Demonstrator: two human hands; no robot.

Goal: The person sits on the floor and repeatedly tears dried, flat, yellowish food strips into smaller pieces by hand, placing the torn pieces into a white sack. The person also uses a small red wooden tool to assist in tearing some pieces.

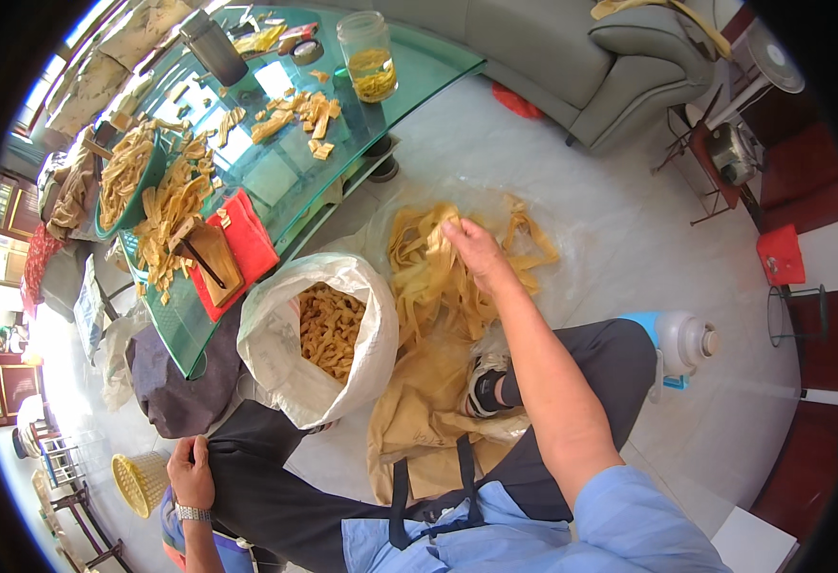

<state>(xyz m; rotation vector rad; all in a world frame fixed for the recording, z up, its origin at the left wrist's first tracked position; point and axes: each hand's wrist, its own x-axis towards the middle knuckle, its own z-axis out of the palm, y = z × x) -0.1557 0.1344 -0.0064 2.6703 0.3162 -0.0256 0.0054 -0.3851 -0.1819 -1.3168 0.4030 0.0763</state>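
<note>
My right hand reaches forward and is closed on the end of a pale yellow dried strip. Below and around it lies a loose pile of long, flat yellow strips on clear plastic sheeting on the floor. My left hand, with a metal watch at the wrist, rests at my left knee. Its fingers are curled in, and whatever they may hold is hidden. Between my legs, to the left of the pile, a white woven sack stands open, holding many short, knotted brown-yellow pieces.
A glass table at the far left bears a green basket of strips, a wooden block with a dark blade on red cloth, and a glass jar. A blue-white flask stands right of my knee; a yellow wastebasket at left.
</note>
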